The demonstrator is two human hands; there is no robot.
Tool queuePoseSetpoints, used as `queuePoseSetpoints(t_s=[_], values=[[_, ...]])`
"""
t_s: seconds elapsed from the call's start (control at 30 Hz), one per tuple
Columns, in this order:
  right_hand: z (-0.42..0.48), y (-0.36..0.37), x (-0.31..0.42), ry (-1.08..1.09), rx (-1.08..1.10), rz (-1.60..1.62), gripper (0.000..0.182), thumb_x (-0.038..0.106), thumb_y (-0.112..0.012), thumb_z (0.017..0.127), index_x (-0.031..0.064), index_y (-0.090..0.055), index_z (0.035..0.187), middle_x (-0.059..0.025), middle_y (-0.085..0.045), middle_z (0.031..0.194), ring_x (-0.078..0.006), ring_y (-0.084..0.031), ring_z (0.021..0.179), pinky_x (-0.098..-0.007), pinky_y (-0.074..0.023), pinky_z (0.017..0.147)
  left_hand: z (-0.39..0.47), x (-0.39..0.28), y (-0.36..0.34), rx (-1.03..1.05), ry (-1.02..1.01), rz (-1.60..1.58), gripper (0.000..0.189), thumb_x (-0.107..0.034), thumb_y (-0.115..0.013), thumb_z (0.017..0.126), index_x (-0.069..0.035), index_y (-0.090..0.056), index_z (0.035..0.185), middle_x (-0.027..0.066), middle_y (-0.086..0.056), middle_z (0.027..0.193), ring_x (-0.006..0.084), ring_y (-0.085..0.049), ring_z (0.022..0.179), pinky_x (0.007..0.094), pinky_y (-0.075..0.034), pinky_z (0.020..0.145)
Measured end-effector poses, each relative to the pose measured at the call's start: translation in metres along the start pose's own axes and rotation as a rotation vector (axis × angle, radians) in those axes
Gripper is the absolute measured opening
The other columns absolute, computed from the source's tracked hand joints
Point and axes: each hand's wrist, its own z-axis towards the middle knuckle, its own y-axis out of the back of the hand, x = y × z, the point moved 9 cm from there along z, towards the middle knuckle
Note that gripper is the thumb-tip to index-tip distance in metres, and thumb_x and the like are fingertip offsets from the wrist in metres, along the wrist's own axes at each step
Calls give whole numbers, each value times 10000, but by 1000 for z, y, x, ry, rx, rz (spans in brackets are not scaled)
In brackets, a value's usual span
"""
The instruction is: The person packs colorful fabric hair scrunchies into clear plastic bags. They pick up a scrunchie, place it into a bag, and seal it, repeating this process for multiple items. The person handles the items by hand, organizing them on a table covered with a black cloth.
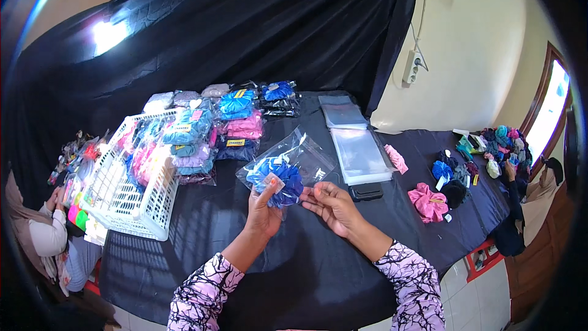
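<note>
A blue fabric scrunchie [287, 186] with a small label lies inside a clear plastic bag [314, 154], held above the black-covered table. My left hand [266, 209] grips the bag's lower left part, its thumb pressed over the label. At the bag's lower right edge, my right hand [333, 207] pinches the plastic with its fingertips; the exact contact is partly hidden. The bag's far end points away from me, with its flap spread out. Beyond my right hand are stacks of flat clear bags [360, 154] and a small black case [365, 191].
To the left, a white plastic basket [154, 220] holds bagged scrunchies, beside stacked packs [241, 124]. Rightward lie a pink scrunchie [428, 202], dark ones [455, 193] and a colourful pile [505, 145]. One person [46, 234] sits at far left, another [542, 202] at far right.
</note>
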Motion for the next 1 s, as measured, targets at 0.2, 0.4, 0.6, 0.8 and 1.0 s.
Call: queuePoseSetpoints(t_s=[0.2, 0.4, 0.6, 0.8, 1.0], values=[[-2, 11, 8, 151, -54, 57, 93, 124, -568, 935, 87, -522, 1007, -143, -630, 1082, -223, -614, 1002, -340, -500, 870, -6, 13, -6, 49, 13, 37, 449, -99, -684, 844, -105, -468, 1238, 53, -590, 1143, 183, -599, 1050, 364, -520, 877], [-7, 29, 73, 484, -186, -128, 35, 126, -511, 958, 119, -479, 968, -155, -668, 1010, -103, -589, 754, -219, -453, 609, -8, 17, 2, 55, 10, 212, 529, -199, -664, 883, -164, -400, 1341, 34, -494, 1320, 160, -512, 1134, 385, -422, 934], [-4, 18, 78, 451, -137, -416, 76, 138, -495, 973, 96, -436, 998, -193, -670, 1008, -94, -584, 749, -212, -444, 641, -3, 15, 6, 40, -27, 447, 298, -234, -591, 940, -96, -540, 1199, 21, -602, 1175, 106, -551, 1042, 308, -429, 877], [0, 16, 59, 421, -83, -405, 73, 156, -488, 972, 110, -436, 994, -197, -667, 1005, -150, -623, 809, -247, -466, 680, -5, 12, 5, -36, -31, 419, 186, -214, -582, 946, -82, -586, 1076, 21, -644, 1054, 76, -582, 930, 247, -451, 739], [-3, 10, 56, 481, -96, -371, 65, 135, -499, 964, 100, -444, 958, -136, -645, 926, -145, -615, 819, -247, -481, 693, 2, 13, 19, -2, -78, 488, 142, -218, -578, 948, -85, -616, 980, 13, -663, 986, 74, -587, 904, 234, -434, 712]])
